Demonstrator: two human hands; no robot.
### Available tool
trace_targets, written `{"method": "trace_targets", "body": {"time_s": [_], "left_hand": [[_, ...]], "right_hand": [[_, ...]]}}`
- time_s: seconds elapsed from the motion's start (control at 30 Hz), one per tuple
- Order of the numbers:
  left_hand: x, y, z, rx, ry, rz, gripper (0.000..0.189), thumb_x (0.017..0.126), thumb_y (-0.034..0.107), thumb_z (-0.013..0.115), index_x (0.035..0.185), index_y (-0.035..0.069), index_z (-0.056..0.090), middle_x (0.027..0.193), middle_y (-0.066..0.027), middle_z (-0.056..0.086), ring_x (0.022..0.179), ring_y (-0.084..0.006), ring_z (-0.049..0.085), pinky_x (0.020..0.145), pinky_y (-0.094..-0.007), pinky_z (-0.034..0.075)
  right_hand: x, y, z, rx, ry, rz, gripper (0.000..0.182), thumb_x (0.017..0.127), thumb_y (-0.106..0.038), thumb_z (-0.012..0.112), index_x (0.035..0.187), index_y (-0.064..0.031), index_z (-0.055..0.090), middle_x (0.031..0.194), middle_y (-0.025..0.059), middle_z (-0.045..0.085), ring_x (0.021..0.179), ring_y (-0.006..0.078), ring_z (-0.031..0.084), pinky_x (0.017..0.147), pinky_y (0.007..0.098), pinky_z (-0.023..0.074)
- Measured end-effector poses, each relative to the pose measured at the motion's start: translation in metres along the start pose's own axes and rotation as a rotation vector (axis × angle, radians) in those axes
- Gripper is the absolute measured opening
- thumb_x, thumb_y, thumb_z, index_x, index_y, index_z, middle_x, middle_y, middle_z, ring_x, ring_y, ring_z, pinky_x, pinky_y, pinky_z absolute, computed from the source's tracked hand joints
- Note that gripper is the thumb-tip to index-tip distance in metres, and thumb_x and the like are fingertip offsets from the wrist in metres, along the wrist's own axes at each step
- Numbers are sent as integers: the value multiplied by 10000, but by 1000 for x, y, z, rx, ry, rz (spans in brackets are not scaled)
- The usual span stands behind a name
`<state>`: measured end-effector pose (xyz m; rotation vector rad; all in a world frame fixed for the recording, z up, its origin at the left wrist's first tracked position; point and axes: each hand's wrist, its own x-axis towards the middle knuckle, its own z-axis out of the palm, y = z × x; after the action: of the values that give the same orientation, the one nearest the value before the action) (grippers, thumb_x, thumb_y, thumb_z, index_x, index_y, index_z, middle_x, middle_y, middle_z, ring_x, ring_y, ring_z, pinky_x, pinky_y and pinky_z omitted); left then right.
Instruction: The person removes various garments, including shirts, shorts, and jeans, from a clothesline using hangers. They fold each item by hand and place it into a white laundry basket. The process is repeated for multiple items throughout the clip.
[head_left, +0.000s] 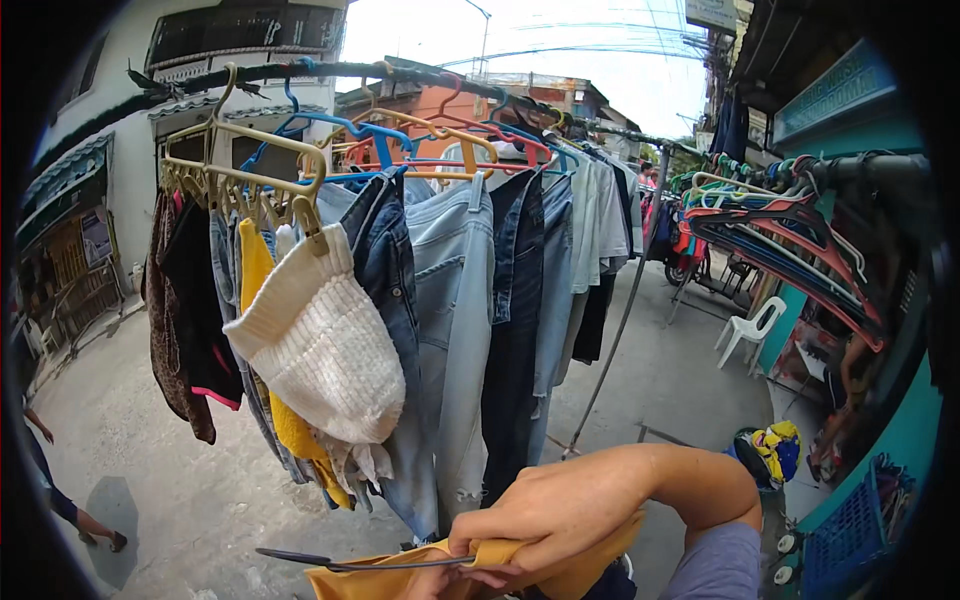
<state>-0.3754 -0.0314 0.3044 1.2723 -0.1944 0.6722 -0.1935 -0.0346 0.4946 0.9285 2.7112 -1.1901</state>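
Observation:
At the bottom of the head view, my right hand (559, 514) pinches a yellow-orange cloth garment (397, 564) from above. Part of my left hand (435, 579) shows beneath it at the picture's lower edge, its fingers on the same cloth. A thin dark bar (292, 556), apparently an arm of a clothes hanger, sticks out to the left from the garment. Beyond my hands, a white knitted garment (330, 345) hangs from a clip of a beige clip hanger (262, 180). Several jeans (450, 300) hang behind it.
A dark horizontal pole (420, 73) carries the laundry, and a slanting metal post (622, 322) meets it. Bare hangers (795, 247) bunch at right. A white plastic chair (752, 334), a blue plastic basket (844, 536) and piled clothes (772, 450) stand right. A person (60, 487) is far left.

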Motion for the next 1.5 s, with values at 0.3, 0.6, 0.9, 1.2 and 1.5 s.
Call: {"method": "trace_targets", "body": {"time_s": [0.3,0.6,0.9,1.2,1.5], "left_hand": [[136,-62,99,-389,-73,-465,295,813,263,472,964,10,479,978,-116,537,888,-174,517,829,-287,396],[295,-65,212,-322,-142,-491,349,851,383,402,839,53,515,768,-74,549,688,-152,543,605,-279,444],[351,-43,289,-878,-190,321,279,873,246,408,973,-9,462,825,-100,530,735,-225,528,716,-336,420],[420,-13,236,-864,-1026,-103,331,841,281,430,944,-33,445,811,-138,531,717,-230,529,693,-340,422],[447,-21,205,-656,-1445,-486,389,809,316,451,916,-58,428,798,-177,532,699,-235,530,669,-344,424]], "right_hand": [[-201,-28,84,331,410,258,577,829,-260,607,1310,-91,337,722,19,624,530,167,543,469,231,404],[-294,-39,112,-170,900,222,584,791,-138,659,1303,-64,389,957,72,517,760,145,514,563,253,425],[-290,-44,78,-1301,1289,544,582,732,-238,673,1245,-74,453,841,71,499,705,182,568,593,291,462],[-272,-30,-4,-1703,1389,540,373,754,-245,618,1076,-72,546,825,59,503,676,162,580,551,262,493],[-312,-63,43,-1871,1760,944,427,697,-272,674,1057,-94,529,1028,91,498,969,250,486,769,372,380]]}}
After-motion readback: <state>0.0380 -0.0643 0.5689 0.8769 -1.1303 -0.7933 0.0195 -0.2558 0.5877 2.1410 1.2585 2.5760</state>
